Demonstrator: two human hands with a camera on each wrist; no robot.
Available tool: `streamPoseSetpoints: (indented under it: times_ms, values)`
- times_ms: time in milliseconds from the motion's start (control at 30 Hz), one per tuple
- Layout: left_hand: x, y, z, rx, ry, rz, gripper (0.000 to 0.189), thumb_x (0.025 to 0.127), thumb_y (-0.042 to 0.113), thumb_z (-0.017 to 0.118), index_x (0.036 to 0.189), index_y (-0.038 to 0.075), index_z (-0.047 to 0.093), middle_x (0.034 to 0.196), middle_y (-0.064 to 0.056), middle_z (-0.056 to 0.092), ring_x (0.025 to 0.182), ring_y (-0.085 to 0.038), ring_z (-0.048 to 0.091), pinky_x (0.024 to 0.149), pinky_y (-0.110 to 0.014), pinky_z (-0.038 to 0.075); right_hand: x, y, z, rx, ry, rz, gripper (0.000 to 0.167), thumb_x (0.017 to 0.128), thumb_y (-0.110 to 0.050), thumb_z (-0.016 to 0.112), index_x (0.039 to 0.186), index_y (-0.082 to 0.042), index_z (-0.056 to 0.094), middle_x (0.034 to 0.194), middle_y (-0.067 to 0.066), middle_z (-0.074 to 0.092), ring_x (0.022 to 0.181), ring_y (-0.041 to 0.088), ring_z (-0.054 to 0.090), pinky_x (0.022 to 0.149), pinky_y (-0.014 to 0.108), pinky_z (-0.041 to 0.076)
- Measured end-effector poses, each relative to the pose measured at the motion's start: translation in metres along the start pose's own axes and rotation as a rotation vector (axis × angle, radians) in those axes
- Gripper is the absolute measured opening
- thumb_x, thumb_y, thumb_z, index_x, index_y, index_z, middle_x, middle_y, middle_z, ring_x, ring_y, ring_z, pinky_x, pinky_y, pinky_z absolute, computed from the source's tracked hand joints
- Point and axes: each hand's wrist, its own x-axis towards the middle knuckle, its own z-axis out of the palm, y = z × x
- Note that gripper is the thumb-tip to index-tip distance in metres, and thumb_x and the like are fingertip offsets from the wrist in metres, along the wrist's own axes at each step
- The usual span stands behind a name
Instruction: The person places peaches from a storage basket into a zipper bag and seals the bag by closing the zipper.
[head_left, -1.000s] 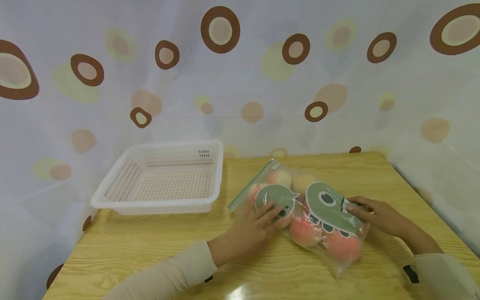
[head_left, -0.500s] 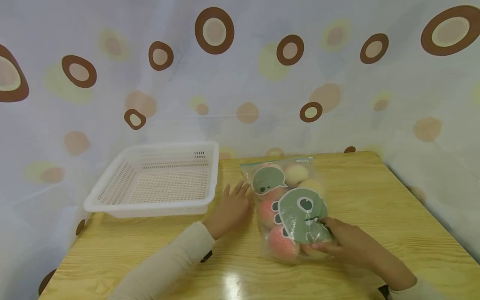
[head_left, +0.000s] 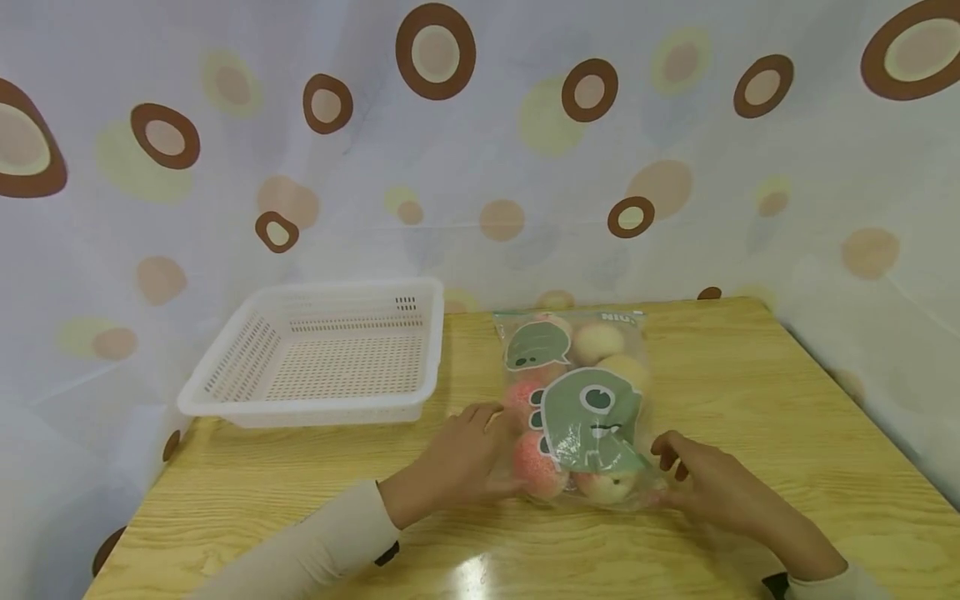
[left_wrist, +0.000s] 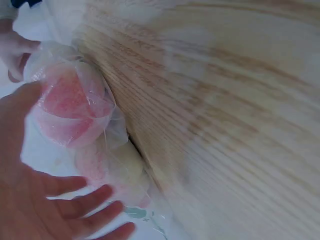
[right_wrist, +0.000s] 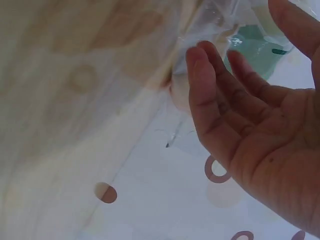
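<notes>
A clear zip bag printed with a green dinosaur lies flat on the wooden table, its zip edge at the far side. Several pink and yellowish peaches fill it. At the bag's lower left side is my left hand, its fingers spread in the left wrist view and the thumb close to a pink peach. My right hand is by the lower right corner, fingers loosely bent with nothing gripped between them. Whether its thumb touches the plastic is unclear. The right wrist view shows the bag beyond the fingers.
A white perforated plastic basket stands to the left of the bag, near the back of the table. Behind the table hangs a pale curtain with brown and peach-coloured spots.
The bag has turned from lying slantwise to lying straight, zip edge away from me, and shifted left. My right hand has moved left and let go; my left hand has come to the bag's lower left.
</notes>
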Motion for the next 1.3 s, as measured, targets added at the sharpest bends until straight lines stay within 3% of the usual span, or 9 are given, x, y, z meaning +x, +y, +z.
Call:
streamPoseSetpoints:
  times_ms: [100, 200, 267, 400, 467, 667, 933, 1100, 1300]
  values:
    - [-0.011, -0.001, 0.002, 0.055, -0.058, -0.044, 0.053, 0.082, 0.063, 0.059, 0.091, 0.012, 0.064, 0.089, -0.004, 0.062, 0.081, -0.019, 0.058, 0.058, -0.029, 0.049, -0.001, 0.008, 0.003, -0.006, -0.015, -0.043, 0.037, 0.086, -0.038, 0.070, 0.104, -0.007, 0.059, 0.086, -0.007, 0.059, 0.074, 0.004, 0.055, 0.060, 0.023, 0.048]
    - [-0.016, -0.002, 0.004, -0.004, -0.076, -0.059, 0.039, 0.086, 0.047, 0.063, 0.062, 0.016, 0.057, 0.062, 0.004, 0.052, 0.055, -0.010, 0.045, 0.045, -0.022, 0.035, 0.000, 0.012, 0.005, -0.009, -0.036, -0.068, 0.028, 0.090, -0.032, 0.066, 0.102, -0.008, 0.062, 0.085, -0.009, 0.061, 0.072, 0.001, 0.055, 0.059, 0.022, 0.048]
    - [-0.016, -0.003, 0.006, -0.071, -0.081, -0.054, 0.039, 0.087, 0.037, 0.063, 0.055, 0.019, 0.051, 0.055, 0.008, 0.046, 0.048, -0.006, 0.037, 0.041, -0.020, 0.028, 0.001, 0.013, 0.005, -0.009, -0.045, -0.070, 0.025, 0.092, -0.028, 0.064, 0.104, -0.006, 0.062, 0.087, -0.007, 0.062, 0.074, 0.002, 0.056, 0.060, 0.022, 0.048]
    - [-0.016, -0.002, 0.009, -0.132, -0.070, -0.018, 0.041, 0.089, 0.030, 0.063, 0.054, 0.019, 0.047, 0.053, 0.009, 0.042, 0.046, -0.004, 0.035, 0.041, -0.020, 0.028, 0.002, 0.010, 0.004, -0.028, -0.040, -0.029, 0.019, 0.092, -0.023, 0.064, 0.100, -0.005, 0.063, 0.085, -0.006, 0.062, 0.069, 0.002, 0.054, 0.057, 0.022, 0.047]
    - [-0.015, -0.001, 0.010, -0.126, -0.070, -0.010, 0.040, 0.090, 0.029, 0.063, 0.055, 0.019, 0.048, 0.053, 0.008, 0.044, 0.046, -0.005, 0.037, 0.042, -0.021, 0.029, 0.003, 0.006, 0.005, -0.062, -0.037, 0.004, 0.011, 0.091, -0.020, 0.064, 0.088, -0.009, 0.063, 0.075, -0.009, 0.057, 0.062, 0.001, 0.048, 0.053, 0.022, 0.042]
    - [-0.015, 0.000, 0.009, 0.026, -0.093, -0.021, 0.036, 0.087, 0.024, 0.065, 0.056, 0.017, 0.049, 0.053, 0.007, 0.043, 0.048, -0.008, 0.035, 0.043, -0.022, 0.027, -0.006, 0.000, -0.001, -0.277, 0.004, 0.144, 0.034, 0.086, -0.014, 0.065, 0.061, -0.019, 0.043, 0.055, -0.009, 0.033, 0.049, 0.005, 0.028, 0.044, 0.020, 0.023]
    - [-0.020, 0.004, -0.001, 0.034, -0.063, -0.002, 0.046, 0.075, 0.015, 0.066, 0.051, 0.019, 0.027, 0.051, 0.010, 0.019, 0.049, -0.006, 0.017, 0.042, -0.019, 0.014, -0.020, -0.001, -0.010, -0.334, -0.048, 0.243, 0.033, 0.082, -0.015, 0.062, 0.057, -0.018, 0.040, 0.054, -0.007, 0.031, 0.049, 0.009, 0.024, 0.045, 0.022, 0.021]
    - [-0.018, 0.008, -0.005, 0.013, -0.051, 0.021, 0.043, 0.072, 0.016, 0.064, 0.049, 0.019, 0.028, 0.049, 0.010, 0.021, 0.047, -0.006, 0.020, 0.042, -0.021, 0.018, -0.020, -0.001, -0.011, -0.326, -0.110, 0.281, 0.032, 0.087, -0.018, 0.064, 0.062, -0.016, 0.044, 0.056, -0.004, 0.037, 0.051, 0.011, 0.031, 0.046, 0.026, 0.027]
    - [-0.016, 0.008, -0.005, -0.023, -0.102, 0.067, 0.042, 0.072, 0.018, 0.063, 0.049, 0.020, 0.028, 0.048, 0.011, 0.019, 0.047, -0.005, 0.019, 0.042, -0.020, 0.019, -0.021, -0.002, -0.013, -0.286, -0.128, 0.311, 0.031, 0.087, -0.018, 0.063, 0.061, -0.015, 0.047, 0.058, -0.003, 0.038, 0.052, 0.012, 0.033, 0.048, 0.028, 0.028]
